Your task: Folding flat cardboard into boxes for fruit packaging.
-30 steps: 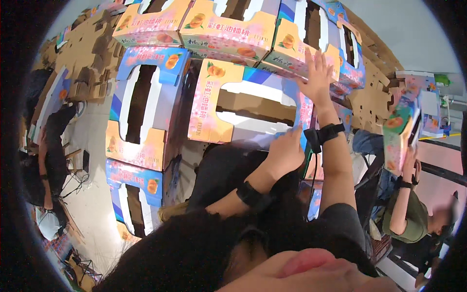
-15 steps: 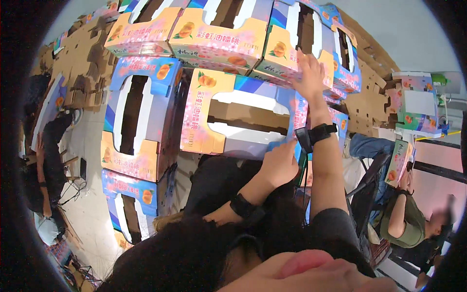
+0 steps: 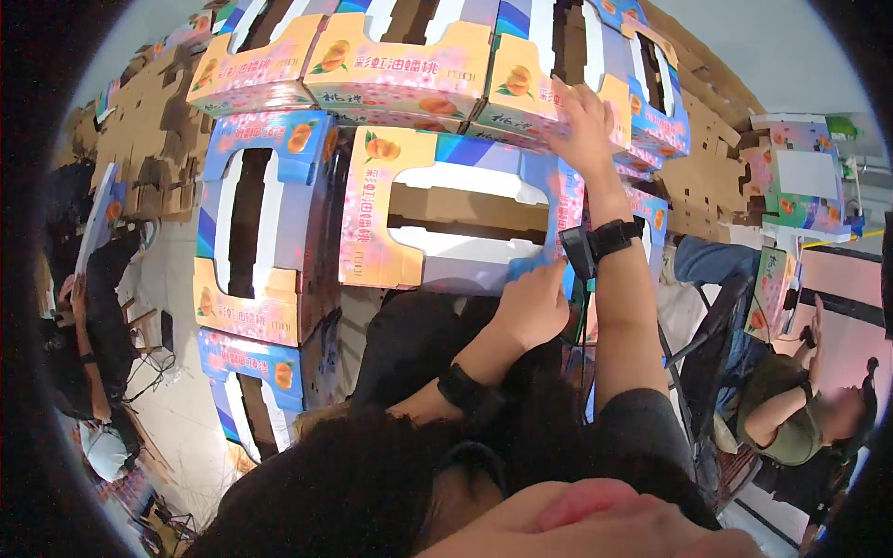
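A printed cardboard fruit box (image 3: 381,259) lies sideways before me, peach-orange at one end and blue at the other, with a long opening in its top. My left hand (image 3: 535,302) is at its near right corner, fingers curled against the edge and partly hidden. My right hand (image 3: 584,130) reaches past the box's far right corner. Its fingers are spread over the front edge of another fruit box (image 3: 516,79) in the row behind. Each wrist wears a black band.
More boxes stand in the back row, including a middle box (image 3: 400,70); at left are an upright box (image 3: 288,214) and a nearer one (image 3: 284,372). Flat brown cardboard (image 3: 149,139) lies far left. Co-workers sit at left (image 3: 79,325) and right (image 3: 791,409), near a folding chair (image 3: 693,349).
My view has shifted slightly, and my hands stay at about the same boxes. The co-worker at right has moved a hand away from a box there.
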